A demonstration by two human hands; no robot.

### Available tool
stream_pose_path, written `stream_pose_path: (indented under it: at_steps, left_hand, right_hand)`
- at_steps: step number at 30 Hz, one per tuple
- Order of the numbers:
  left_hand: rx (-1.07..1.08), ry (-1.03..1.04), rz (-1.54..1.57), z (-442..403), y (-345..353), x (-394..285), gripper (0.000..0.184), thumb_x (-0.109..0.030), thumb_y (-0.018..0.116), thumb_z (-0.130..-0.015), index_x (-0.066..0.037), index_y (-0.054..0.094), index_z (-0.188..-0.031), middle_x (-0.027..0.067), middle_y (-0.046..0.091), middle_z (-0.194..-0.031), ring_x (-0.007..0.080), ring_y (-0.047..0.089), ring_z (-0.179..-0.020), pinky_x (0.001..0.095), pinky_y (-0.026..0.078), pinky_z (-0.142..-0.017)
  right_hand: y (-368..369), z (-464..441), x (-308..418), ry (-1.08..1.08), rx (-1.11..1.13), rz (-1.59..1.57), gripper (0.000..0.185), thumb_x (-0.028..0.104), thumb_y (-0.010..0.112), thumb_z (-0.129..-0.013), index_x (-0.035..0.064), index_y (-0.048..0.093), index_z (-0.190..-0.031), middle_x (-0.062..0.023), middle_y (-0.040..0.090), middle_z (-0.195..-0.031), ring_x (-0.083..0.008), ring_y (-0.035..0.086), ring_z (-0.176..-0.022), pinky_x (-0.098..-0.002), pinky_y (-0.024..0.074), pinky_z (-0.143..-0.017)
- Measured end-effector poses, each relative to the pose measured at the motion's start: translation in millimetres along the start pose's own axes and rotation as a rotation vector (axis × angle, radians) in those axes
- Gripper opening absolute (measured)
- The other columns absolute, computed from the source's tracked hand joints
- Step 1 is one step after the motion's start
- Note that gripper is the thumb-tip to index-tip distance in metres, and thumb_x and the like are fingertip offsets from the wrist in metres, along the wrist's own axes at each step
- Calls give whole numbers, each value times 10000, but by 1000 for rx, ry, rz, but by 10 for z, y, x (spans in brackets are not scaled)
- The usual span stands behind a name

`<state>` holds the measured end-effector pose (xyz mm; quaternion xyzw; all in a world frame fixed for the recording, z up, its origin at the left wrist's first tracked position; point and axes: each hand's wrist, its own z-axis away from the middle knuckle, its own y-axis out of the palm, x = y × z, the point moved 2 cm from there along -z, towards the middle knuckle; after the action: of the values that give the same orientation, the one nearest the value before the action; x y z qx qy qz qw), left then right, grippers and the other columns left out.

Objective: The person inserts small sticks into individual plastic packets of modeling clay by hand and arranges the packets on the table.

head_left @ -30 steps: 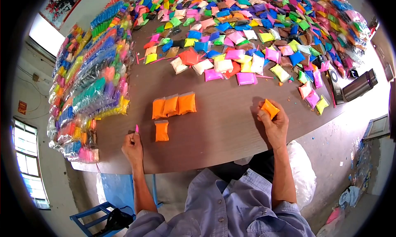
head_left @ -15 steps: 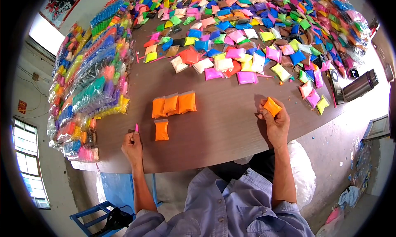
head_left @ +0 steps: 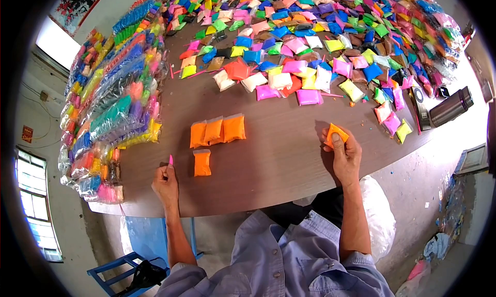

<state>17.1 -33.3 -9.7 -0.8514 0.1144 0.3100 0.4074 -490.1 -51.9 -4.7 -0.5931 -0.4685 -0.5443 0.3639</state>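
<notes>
Held packet and resting packets solid orange, slim implement bright pink, tabletop brown, faintly wood-grained, heaped sachets mixed (pink, blue, yellow, green, white), flask grey, shirt grey-blue.

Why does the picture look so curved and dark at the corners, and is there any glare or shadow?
In the head view, black corners and the bowed edge of the table suggest a very wide lens; in the head view, the window looks nearly white; also there, the right hand throws shadow leftward.
</notes>
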Motion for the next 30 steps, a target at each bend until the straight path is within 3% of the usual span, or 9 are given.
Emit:
stream_pose_path:
  at_steps: [2,4,7,14,17,21,22,28,30]
  left_hand:
    - [-1,8,1,0,-10,8,269,-174,758,-1014,-12,664,-821,-23,494,-642,72,414,-624,306,372,-548]
    - [43,-2,-42,-6,-31,29,217,-158,748,-1008,0,695,-870,57,609,-655,114,508,-598,335,455,-579]
    - [-2,20,13,-3,16,86,255,-172,755,-1015,-10,676,-834,-20,527,-649,62,438,-636,299,400,-564]
    - [15,-12,-18,-2,12,63,265,-213,740,-1030,-11,695,-865,-5,530,-645,73,453,-637,302,415,-578]
    - [23,7,-24,-10,2,89,263,-206,741,-1029,-3,682,-871,7,528,-665,86,458,-646,310,416,-580]
    - [26,60,-47,-17,-1,106,265,-199,740,-1028,6,668,-876,15,520,-683,97,458,-653,318,413,-580]
    - [34,43,-59,-20,-4,140,265,-201,741,-1027,7,668,-879,15,516,-686,101,455,-652,320,411,-580]
    - [36,43,-63,-41,6,168,306,-200,747,-1023,3,620,-833,16,471,-675,112,435,-647,332,403,-575]
    - [42,65,-92,-48,-8,169,265,-195,731,-1023,-3,661,-856,60,568,-669,149,497,-608,357,442,-573]
  right_hand:
    - [7,-3,15,9,1,0,311,188,603,-1132,-39,671,-1334,-86,757,-1161,-115,691,-972,-245,567,-804]
    - [8,-8,21,20,-16,-11,313,184,601,-1132,-37,666,-1344,-86,753,-1153,-111,682,-958,-246,567,-803]
    - [57,-18,25,-39,-59,79,320,189,601,-1131,-36,663,-1350,-89,750,-1157,-119,679,-956,-250,566,-805]
    - [61,-12,42,-52,-29,-41,275,149,550,-1147,-39,696,-1285,-72,743,-1016,-91,607,-802,-244,516,-719]
    - [45,-4,59,-49,-23,0,268,138,544,-1146,-34,702,-1276,-61,738,-999,-92,610,-806,-242,516,-717]
    - [9,-1,-7,-13,-37,34,244,166,670,-1083,-8,730,-1244,-33,730,-980,-88,627,-817,-252,534,-744]
    - [14,-4,3,-8,-60,52,276,179,751,-1028,6,736,-1242,-26,733,-987,-96,648,-849,-266,548,-783]
    - [14,7,21,-5,-15,88,236,153,777,-998,8,763,-1185,-21,746,-993,-95,657,-885,-272,549,-809]
    - [9,13,13,4,-10,97,225,145,773,-997,9,767,-1177,-22,754,-994,-92,658,-885,-275,550,-804]
